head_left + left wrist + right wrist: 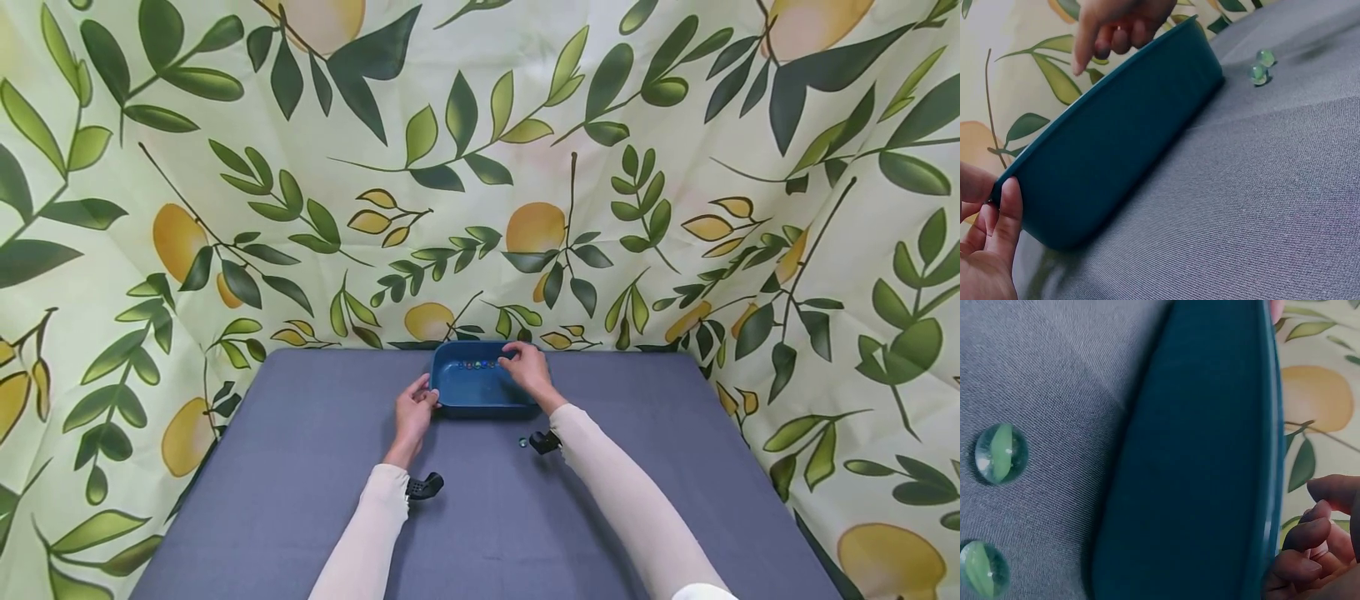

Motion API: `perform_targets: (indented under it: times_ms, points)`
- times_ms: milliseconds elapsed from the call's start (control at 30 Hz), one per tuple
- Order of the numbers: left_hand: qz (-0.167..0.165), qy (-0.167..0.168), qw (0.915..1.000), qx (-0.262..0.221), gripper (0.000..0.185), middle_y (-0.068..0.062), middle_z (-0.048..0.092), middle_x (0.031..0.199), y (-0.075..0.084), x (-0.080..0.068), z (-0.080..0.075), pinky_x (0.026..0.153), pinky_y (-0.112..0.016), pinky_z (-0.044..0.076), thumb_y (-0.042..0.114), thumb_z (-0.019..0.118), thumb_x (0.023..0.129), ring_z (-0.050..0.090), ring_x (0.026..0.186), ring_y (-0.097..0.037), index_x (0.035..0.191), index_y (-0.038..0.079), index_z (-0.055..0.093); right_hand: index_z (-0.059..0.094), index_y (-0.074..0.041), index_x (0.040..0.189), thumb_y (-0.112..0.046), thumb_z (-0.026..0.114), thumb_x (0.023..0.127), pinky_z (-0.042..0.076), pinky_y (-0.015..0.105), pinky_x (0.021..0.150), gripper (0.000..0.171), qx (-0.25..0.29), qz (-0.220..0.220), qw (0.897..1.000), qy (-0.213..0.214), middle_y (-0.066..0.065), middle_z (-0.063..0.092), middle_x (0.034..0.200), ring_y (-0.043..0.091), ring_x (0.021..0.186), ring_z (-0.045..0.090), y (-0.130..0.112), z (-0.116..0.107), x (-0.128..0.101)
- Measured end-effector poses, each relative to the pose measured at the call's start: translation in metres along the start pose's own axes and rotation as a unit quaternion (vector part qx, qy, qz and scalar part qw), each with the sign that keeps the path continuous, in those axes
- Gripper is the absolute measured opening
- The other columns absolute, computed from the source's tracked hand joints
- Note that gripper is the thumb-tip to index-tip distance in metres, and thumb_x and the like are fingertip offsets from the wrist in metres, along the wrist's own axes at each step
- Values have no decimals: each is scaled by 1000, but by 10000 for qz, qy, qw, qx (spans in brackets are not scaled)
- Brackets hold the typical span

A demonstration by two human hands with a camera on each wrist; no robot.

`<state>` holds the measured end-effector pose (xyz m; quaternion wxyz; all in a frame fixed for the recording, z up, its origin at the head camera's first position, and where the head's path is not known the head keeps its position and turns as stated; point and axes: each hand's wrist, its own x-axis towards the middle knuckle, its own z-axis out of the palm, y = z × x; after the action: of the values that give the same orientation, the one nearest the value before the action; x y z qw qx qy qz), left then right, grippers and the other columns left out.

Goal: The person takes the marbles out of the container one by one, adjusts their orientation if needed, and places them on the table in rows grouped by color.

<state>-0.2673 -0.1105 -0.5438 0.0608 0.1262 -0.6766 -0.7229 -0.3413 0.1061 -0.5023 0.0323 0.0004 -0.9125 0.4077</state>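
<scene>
A blue rectangular plastic tray [472, 398] stands near the far edge of the table. Several small coloured marbles [477, 365] lie in a row inside it, toward its back wall. My left hand [414, 410] grips the tray's left front corner, thumb outside the wall. Over the tray's right part hangs my right hand [527, 368], its index finger pointing down and the others loosely curled; nothing shows between them. On the cloth in front of the tray lie two clear marbles with green swirls, the upper marble [1002, 454] and the lower marble [984, 570].
A grey-blue cloth [315, 450] covers the table. Behind and beside it hangs a curtain [465, 208] printed with leaves and lemons. Black wrist cameras sit on both sleeves, the right camera [544, 442] close to the loose marbles.
</scene>
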Motion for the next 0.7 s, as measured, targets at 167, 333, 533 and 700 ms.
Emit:
perform_targets:
  times_ms: [167,333,533,700]
  points:
    - [-4,0,10000,2,46,-20,51,128,-1,0,0,74,-24,56,1,58,95,56,84,-9,140,1,52,69,-13,118,-25,70,90,46,29,60,30,-329,199,9990,-222,9,71,93,18,67,58,2,8,6]
    - [-27,34,9999,93,45,-19,52,127,-3,-1,-1,75,-25,57,2,59,95,57,81,-10,140,1,52,68,-14,119,-27,70,90,52,37,68,32,-557,447,9968,-365,12,70,117,24,83,64,6,13,8]
    - [41,51,9999,137,45,-19,52,126,-4,0,0,77,-28,57,3,59,96,59,81,-13,140,1,52,68,-15,117,-26,68,90,54,44,76,30,-860,606,9939,-320,13,68,120,30,94,65,10,18,12]
    - [50,49,9999,99,45,-21,52,127,-4,-1,1,77,-28,57,3,59,96,61,86,-19,140,2,53,69,-15,116,-25,68,89,55,46,80,29,-950,638,9930,-280,12,68,119,30,96,65,16,20,16]
